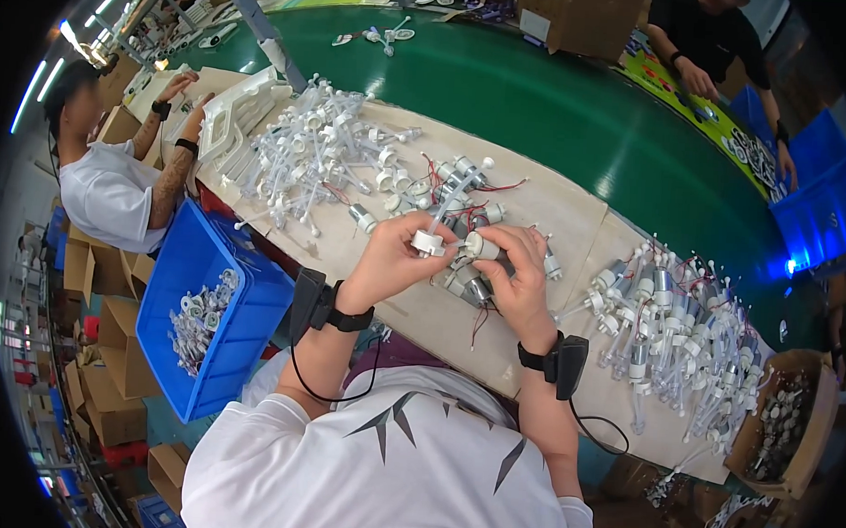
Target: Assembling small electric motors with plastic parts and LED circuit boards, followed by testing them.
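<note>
Above the pale worktable, my left hand (pixel 391 261) pinches a white plastic cap (pixel 430 244) with a clear tube rising from it. My right hand (pixel 522 285) grips a small motor (pixel 481 248) by its white end, close beside the cap. Fingers partly hide both parts, so I cannot tell whether they touch. Beneath and behind my hands lie loose motors (pixel 467 170) with red wires. Farther left is a heap of white caps with clear tubes (pixel 305 150). To the right, a pile of motors with tubes attached (pixel 661 317) covers the table.
A green conveyor belt (pixel 542 128) runs behind the table. At left stands a blue bin (pixel 250 337) holding small parts, near a person in white (pixel 115 189). A cardboard box (pixel 817 427) of parts sits at the right end. Another person (pixel 725 51) works across the belt.
</note>
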### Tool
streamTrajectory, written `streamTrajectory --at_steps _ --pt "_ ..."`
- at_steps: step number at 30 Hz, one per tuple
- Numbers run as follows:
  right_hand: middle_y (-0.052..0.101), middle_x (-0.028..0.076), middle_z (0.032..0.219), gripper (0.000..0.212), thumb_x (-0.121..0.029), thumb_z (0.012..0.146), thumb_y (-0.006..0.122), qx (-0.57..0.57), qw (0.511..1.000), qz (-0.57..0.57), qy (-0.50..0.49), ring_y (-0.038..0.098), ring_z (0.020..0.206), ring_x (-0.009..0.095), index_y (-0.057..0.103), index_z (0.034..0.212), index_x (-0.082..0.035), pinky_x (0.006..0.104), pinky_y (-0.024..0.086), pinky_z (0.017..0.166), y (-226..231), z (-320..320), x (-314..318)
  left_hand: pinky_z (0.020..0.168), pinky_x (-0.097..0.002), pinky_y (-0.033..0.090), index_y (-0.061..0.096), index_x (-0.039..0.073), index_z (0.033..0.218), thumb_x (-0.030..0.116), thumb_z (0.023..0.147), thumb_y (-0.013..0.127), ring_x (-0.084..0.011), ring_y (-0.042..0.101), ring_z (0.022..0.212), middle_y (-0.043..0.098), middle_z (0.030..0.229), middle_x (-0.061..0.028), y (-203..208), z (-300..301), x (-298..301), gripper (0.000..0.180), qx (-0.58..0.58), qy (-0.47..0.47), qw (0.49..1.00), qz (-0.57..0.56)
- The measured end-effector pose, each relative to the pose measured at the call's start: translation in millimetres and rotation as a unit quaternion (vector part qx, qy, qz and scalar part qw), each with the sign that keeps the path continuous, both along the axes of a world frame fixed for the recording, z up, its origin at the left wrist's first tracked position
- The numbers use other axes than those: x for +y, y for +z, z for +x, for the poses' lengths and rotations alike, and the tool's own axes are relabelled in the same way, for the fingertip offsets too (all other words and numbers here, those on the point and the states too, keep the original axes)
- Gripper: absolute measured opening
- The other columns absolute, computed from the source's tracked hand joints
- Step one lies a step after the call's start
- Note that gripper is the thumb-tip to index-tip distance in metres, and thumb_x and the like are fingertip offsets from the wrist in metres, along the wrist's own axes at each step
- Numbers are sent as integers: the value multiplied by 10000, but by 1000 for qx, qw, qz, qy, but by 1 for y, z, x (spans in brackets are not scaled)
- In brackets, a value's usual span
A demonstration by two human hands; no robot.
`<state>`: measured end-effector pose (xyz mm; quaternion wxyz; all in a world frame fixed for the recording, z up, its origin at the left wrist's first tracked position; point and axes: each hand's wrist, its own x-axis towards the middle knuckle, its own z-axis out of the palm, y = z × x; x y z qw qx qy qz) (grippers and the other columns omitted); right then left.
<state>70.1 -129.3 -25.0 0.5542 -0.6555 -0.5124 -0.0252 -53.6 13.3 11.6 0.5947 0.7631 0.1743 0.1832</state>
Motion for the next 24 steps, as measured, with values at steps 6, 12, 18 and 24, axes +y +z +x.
streamTrajectory --at_steps 6,12,18,24 --pt "578 56 951 314 -112 705 672 -13 999 -17 24 525 908 229 603 1010 -84 373 303 878 3 4 -2 510 -181 434 644 12 839 81 731 692 -35 554 594 600 679 -7 -6 0 9 137 27 -16 999 30" --pt "580 59 930 316 -115 699 674 -19 999 -25 31 523 903 237 604 1005 -82 367 314 850 2 3 -2 538 -157 425 633 1 846 18 739 674 -16 527 655 589 757 17 2 0 16 115 92 -66 994 4" --pt "580 59 934 317 -119 701 675 -12 999 -27 36 524 905 233 603 1008 -82 371 309 854 1 2 -1 535 -157 426 632 4 848 22 746 669 -18 526 650 588 752 15 -3 -1 18 110 89 -72 993 10" --pt "582 61 943 322 -122 704 674 -5 999 -36 33 526 917 235 600 1015 -82 378 305 872 1 2 -1 511 -177 424 638 5 844 87 749 677 -19 536 605 614 706 -3 -4 -1 17 131 64 -62 996 -24"
